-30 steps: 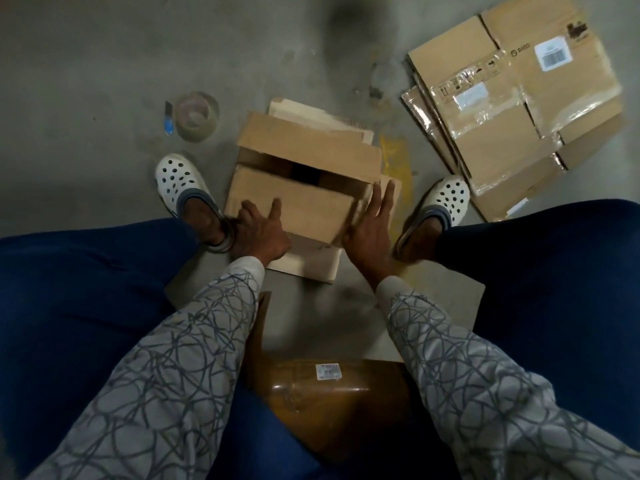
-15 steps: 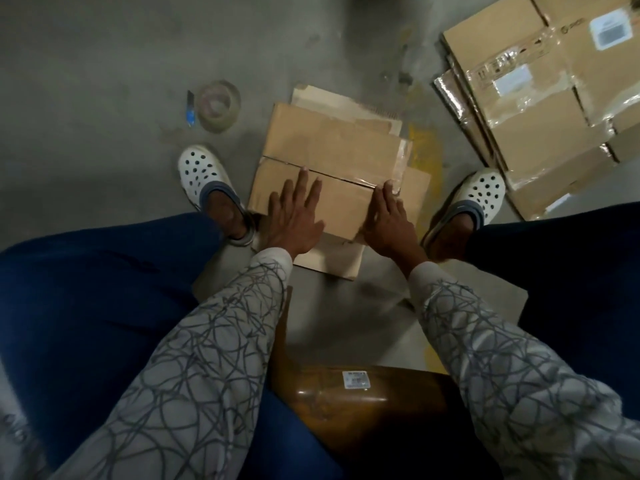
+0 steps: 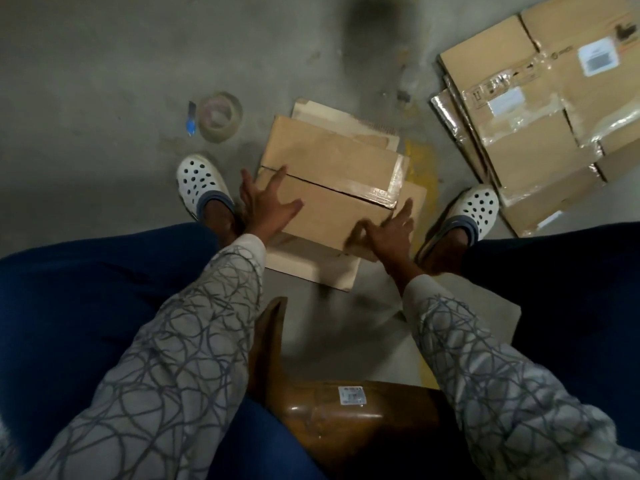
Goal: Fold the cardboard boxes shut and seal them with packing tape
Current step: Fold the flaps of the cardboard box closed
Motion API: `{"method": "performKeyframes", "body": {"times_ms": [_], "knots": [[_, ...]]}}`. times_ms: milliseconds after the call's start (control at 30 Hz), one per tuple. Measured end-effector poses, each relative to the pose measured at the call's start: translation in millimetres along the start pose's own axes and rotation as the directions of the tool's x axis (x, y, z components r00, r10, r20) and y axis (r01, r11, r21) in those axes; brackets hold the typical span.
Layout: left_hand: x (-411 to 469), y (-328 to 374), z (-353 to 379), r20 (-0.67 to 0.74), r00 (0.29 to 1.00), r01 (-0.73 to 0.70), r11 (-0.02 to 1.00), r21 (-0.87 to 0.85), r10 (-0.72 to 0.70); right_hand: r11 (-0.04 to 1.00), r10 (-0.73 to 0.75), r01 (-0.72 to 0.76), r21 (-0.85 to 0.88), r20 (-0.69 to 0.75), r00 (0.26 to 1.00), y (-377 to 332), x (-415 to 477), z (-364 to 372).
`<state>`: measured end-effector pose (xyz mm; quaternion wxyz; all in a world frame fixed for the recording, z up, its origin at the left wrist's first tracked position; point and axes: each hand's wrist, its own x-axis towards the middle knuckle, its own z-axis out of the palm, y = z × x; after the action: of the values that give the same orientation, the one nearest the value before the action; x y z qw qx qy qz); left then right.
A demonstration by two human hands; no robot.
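Hands slid apart to box (image 3: 329, 188) edges; tape roll (image 3: 219, 116) on concrete floor (image 3: 104, 64).

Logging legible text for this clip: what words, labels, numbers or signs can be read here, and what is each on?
None can be read.
White label on the flattened boxes: print blurred.
Dark handling marks on those boxes: too blurred.
Paler label under clear tape: unreadable.
Small sticker on the brown wooden seat: too small.
Box being closed: no print visible.

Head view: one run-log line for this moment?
box: flaps folded shut, untaped | left hand: on box | right hand: at near corner | tape roll: on floor
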<state>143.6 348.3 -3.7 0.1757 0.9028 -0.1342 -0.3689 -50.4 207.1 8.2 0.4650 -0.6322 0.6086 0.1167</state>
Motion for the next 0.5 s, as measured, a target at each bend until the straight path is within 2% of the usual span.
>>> {"method": "performKeyframes", "body": {"times_ms": [67, 133, 233, 500], "knots": [[1.9, 0.8, -4.0, 0.065, 0.998, 0.022, 0.999, -0.039, -0.019, 0.992, -0.026, 0.022, 0.122, 0.031, 0.999, -3.7, 4.5, -4.2], [1.7, 3.8, -2.7, 0.096, 0.995, 0.029, 0.999, -0.021, -0.027, 0.993, -0.069, 0.064, 0.097, 0.043, 0.997, -6.0, 9.3, -8.3], [0.6, 8.7, 6.3, 0.086, 0.995, 0.045, 0.998, 0.035, -0.048, 0.988, -0.143, 0.144, 0.057, -0.019, 0.990, -17.1, 15.8, -16.1], [4.5, 22.3, 12.2, 0.128, 0.991, 0.011, 0.970, 0.241, -0.043, 0.982, -0.183, 0.184, -0.037, 0.021, 0.983, -22.0, 41.3, -33.4]]}}
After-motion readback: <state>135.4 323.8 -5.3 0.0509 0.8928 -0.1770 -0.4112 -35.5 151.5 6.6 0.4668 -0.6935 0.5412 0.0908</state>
